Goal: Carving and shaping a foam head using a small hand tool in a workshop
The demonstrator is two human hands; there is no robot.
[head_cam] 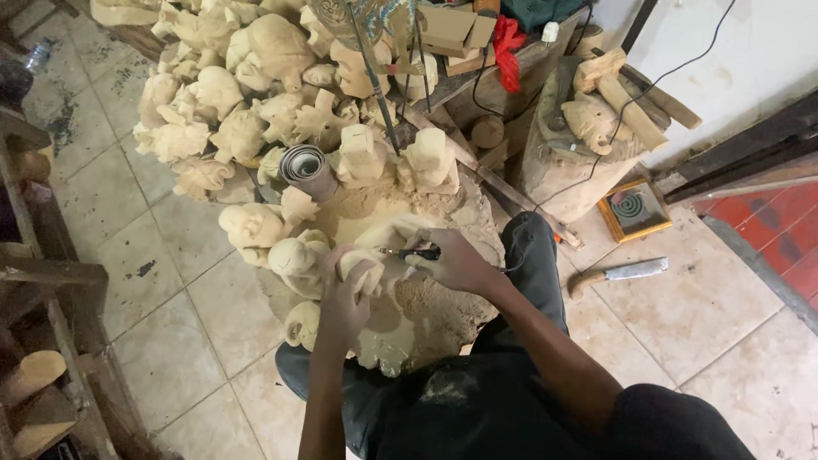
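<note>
Seated at a dust-covered stump (443,328), the left hand (345,298) clamps a pale wooden carving (368,266) while the right hand (456,262), closed on a small rotary tool (409,253), risks slipping toward the fingers

Pale cream wood carving (362,271) under my left hand (341,298); a dark-tipped tool (416,253) in my right hand (456,260). Beyond them, pale carvings (239,94) and red cloth (509,51). Right: a yellow-framed box (635,209) with a spiral pattern, on beige tiles (682,315).

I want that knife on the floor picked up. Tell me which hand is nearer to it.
Right. The right hand works on the carving, left of the knife across the knee; the left hand is farther left still.
</note>
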